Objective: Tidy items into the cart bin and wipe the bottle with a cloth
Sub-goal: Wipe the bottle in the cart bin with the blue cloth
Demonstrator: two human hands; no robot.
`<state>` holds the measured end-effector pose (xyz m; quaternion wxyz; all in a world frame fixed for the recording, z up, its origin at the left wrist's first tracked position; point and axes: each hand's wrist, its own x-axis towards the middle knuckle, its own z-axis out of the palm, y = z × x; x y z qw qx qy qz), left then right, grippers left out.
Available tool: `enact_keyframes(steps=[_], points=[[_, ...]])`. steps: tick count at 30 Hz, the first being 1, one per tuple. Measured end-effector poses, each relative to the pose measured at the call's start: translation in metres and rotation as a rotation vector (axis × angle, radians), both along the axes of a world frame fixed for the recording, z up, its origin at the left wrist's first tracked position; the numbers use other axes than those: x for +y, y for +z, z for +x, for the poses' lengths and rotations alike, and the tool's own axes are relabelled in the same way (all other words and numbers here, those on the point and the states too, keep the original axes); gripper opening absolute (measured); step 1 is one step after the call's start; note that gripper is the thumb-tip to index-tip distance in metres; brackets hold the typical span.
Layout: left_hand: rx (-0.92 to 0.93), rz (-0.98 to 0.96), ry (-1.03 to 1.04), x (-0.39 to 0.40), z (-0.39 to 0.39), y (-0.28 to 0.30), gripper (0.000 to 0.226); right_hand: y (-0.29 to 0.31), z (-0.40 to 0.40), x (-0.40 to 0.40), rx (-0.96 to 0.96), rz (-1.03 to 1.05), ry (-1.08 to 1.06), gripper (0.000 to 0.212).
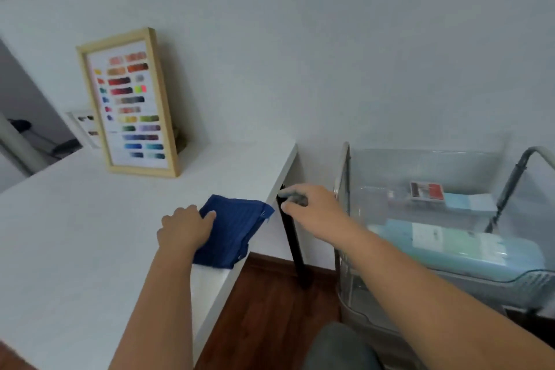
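- The folded blue cloth (pixel 232 230) lies at the worktop (pixel 90 234) corner, its long axis running from 7 o'clock up to 1 o'clock.
- The left hand (pixel 186 230) rests on the cloth's 9 o'clock edge, fingers laid over it.
- The right hand (pixel 309 204) hovers past the cloth's 2 o'clock corner, pinching a small grey object (pixel 295 198) too blurred to name.
- The cart bin (pixel 345 189) stands at 3 o'clock, nearer the right hand; a pale blue bottle (pixel 456 245) appears to lie inside.

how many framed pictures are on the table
2. A wooden-framed colour chart stands upright on the white table, leaning toward the wall. A smaller white-framed picture sits behind it to the left, partly hidden. Others may be out of view.
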<state>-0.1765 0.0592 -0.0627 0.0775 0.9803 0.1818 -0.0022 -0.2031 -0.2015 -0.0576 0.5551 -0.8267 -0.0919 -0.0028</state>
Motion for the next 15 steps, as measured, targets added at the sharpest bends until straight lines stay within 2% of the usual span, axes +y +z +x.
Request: enact_keyframes(steps=[5,7,10,12,15], points=[[-0.218,-0.251,-0.043,-0.002,-0.004,-0.008,0.058,-0.032,-0.007,0.056,0.596,0.301,-0.003,0.072],[-0.267,-0.356,0.008,0.001,-0.003,-0.009,0.057,-0.038,-0.01,0.074,0.709,0.348,-0.009,0.081],[-0.24,-0.36,0.102,0.011,-0.003,-0.014,0.043,-0.038,-0.008,0.102,0.629,0.566,-0.127,0.057],[-0.238,-0.374,0.111,0.018,-0.001,-0.017,0.032,-0.038,-0.003,0.113,0.522,0.622,-0.262,0.044],[-0.357,-0.6,0.042,0.023,0.0,-0.021,0.022,-0.036,0.001,0.117,0.445,0.616,-0.324,0.036]])
